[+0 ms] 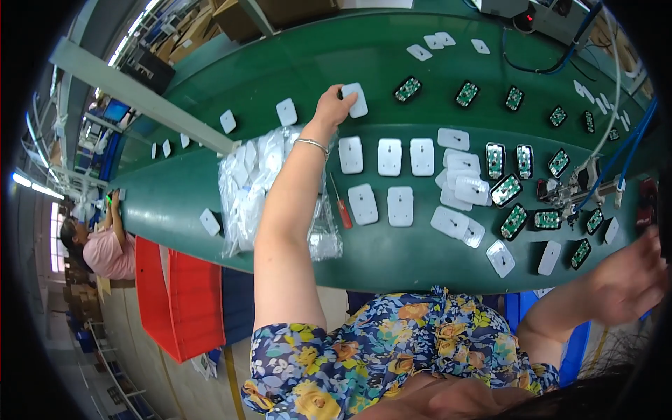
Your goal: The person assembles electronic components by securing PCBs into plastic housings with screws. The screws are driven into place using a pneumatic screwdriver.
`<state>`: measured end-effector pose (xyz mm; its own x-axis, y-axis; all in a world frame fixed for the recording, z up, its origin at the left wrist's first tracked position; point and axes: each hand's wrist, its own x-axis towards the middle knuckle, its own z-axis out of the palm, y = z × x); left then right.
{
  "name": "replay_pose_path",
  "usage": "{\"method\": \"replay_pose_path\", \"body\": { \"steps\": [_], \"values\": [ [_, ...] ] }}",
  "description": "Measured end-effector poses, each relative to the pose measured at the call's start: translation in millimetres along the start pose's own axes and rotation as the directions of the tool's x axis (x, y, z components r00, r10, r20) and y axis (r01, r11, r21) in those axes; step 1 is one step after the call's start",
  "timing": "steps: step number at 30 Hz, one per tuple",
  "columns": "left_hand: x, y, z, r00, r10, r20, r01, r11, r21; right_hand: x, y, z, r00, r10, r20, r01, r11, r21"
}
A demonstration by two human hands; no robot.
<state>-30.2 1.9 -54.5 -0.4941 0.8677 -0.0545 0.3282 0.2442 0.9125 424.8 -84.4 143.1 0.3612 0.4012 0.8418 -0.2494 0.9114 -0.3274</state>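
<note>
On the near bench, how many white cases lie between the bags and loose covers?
5: three white cases in the far row, two cases nearer, right of the red-handled screwdriver.

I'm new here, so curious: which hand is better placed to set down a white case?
Probably the left hand: it holds a white case over the green bench, while the right hand is by the picture's right edge.

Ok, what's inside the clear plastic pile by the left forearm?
White pieces show through the clear plastic, their outlines blurred by folds and glare. The left forearm covers part of the pile, so whatever lies behind it can't be seen.
</note>
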Motion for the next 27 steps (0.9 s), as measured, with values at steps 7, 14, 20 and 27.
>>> {"method": "replay_pose_path", "body": {
  "steps": [7, 14, 20, 27],
  "values": [
    [56, -28, -10, 0.999, -0.013, -0.042, 0.032, 0.861, 0.508, -127, 185, 119, 0.524, 0.776, 0.351, -0.574, 0.626, -0.527],
    [33, 15, 28, 0.869, 0.450, 0.205, -0.491, 0.735, 0.467, -165, 424, 115, 0.466, 0.848, 0.254, -0.019, 0.297, -0.955],
    [35, 29, 77, 0.899, 0.250, 0.359, -0.401, 0.800, 0.447, -192, 474, 142, 0.471, 0.847, 0.246, 0.164, 0.190, -0.968],
    [54, 27, 81, 0.914, 0.165, 0.371, -0.346, 0.792, 0.502, -191, 482, 153, 0.414, 0.850, 0.325, 0.248, 0.238, -0.939]
  ]
}}
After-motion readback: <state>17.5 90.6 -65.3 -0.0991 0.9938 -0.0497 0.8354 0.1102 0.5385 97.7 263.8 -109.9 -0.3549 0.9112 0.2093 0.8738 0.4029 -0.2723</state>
